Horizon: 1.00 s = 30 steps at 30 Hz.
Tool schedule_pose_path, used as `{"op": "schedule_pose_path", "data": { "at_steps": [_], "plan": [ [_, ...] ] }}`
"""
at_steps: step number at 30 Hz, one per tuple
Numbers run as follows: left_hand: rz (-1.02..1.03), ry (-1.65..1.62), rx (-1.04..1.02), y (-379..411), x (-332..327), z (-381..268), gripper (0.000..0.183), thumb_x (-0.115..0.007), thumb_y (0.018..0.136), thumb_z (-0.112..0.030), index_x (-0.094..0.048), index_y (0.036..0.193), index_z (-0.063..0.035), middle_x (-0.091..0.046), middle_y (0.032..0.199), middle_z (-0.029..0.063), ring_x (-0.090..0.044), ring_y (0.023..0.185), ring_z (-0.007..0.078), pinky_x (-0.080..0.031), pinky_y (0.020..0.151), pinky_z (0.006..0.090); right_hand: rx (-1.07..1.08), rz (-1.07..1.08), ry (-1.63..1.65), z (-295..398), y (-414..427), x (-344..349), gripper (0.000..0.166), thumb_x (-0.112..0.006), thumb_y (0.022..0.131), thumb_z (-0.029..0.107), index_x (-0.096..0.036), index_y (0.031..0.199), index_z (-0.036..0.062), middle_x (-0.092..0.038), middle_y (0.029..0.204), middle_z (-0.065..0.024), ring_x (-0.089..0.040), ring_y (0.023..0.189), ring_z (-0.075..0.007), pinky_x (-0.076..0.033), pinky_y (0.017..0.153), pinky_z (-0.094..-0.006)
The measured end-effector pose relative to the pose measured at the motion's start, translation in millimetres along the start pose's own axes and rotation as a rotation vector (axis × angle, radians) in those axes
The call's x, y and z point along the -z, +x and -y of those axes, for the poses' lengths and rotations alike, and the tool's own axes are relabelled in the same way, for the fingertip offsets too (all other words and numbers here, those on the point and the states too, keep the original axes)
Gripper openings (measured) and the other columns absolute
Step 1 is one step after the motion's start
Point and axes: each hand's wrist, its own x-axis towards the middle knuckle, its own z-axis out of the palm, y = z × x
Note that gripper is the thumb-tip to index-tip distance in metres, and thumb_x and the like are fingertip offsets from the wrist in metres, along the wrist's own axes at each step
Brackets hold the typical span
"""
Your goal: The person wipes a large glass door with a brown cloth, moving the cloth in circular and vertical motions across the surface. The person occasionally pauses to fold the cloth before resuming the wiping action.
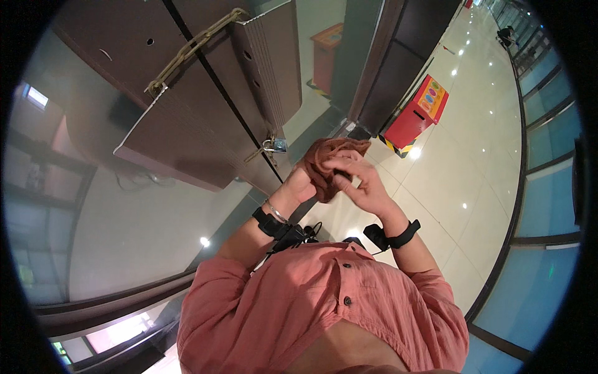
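Observation:
A bunched brown cloth (322, 161) is between my two hands, in front of my chest. My left hand (299, 187) is at the cloth's lower left side, its fingers hidden behind or inside the folds. On the right side, my right hand (362, 180) has its thumb and fingers bent against the cloth, gripping a fold. Up and left of the cloth, a metal padlock (279, 145) hangs on a chain at the brown door panels (210, 126). A second length of chain (191, 49) spans the door gap higher up.
A red box (411, 119) with a slot stands on the tiled floor (467, 154) beside a dark wall, with yellow-black striping at its base. Glass panes (140, 224) flank the doors. Blue-tinted panels (544, 201) line the corridor's right side. A person (505, 35) is low down far off.

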Motion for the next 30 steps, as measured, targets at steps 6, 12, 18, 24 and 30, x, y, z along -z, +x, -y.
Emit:
{"op": "schedule_pose_path", "data": {
  "at_steps": [6,12,18,24,30],
  "plan": [
    [-0.159,0.106,0.016,-4,-32,-24,0.067,-0.028,0.108,-0.057,-0.043,0.150,-0.0063,-0.053,0.146,0.0106,-0.053,0.132,0.0259,-0.043,0.113,0.0454,-0.121,-0.172,-0.006,-33,19,11,0.053,-0.071,0.089,0.014,-0.056,0.140,0.0070,-0.062,0.131,-0.0159,-0.057,0.125,-0.0332,-0.043,0.107,-0.0406],
    [-0.431,0.437,-0.056,-3,-57,-27,0.056,-0.046,0.107,-0.049,-0.051,0.141,-0.0056,-0.060,0.136,0.0093,-0.060,0.121,0.0215,-0.051,0.103,0.0396,-0.323,0.217,0.558,-59,41,11,0.072,-0.077,0.090,0.038,-0.047,0.145,0.0021,-0.060,0.130,-0.0123,-0.054,0.123,-0.0177,-0.041,0.107,-0.0346],
    [-0.750,0.668,0.079,15,-63,-45,0.051,-0.049,0.106,-0.050,-0.063,0.121,-0.0034,-0.064,0.121,0.0097,-0.063,0.110,0.0181,-0.054,0.092,0.0347,-0.365,0.199,0.278,-55,53,31,0.030,-0.073,0.096,0.026,-0.066,0.097,-0.0035,-0.065,0.079,0.0000,-0.056,0.074,-0.0063,-0.049,0.066,-0.0271],
    [-0.561,0.675,-0.241,36,-76,-11,0.047,-0.052,0.108,-0.036,-0.047,0.141,-0.0028,-0.061,0.128,0.0079,-0.058,0.120,0.0169,-0.047,0.104,0.0327,-0.438,0.099,0.647,-59,51,65,0.028,-0.064,0.102,0.029,-0.066,0.102,0.0011,-0.064,0.086,0.0025,-0.055,0.075,-0.0044,-0.048,0.065,-0.0239],
    [-0.549,1.092,-0.270,57,-56,2,0.043,-0.060,0.100,-0.004,-0.049,0.141,-0.0006,-0.060,0.128,0.0070,-0.059,0.115,0.0165,-0.048,0.100,0.0326,-0.463,-0.005,0.902,-51,52,90,0.027,-0.064,0.102,0.029,-0.067,0.104,0.0029,-0.067,0.094,0.0024,-0.058,0.081,-0.0044,-0.049,0.072,-0.0235]
  ]
}}
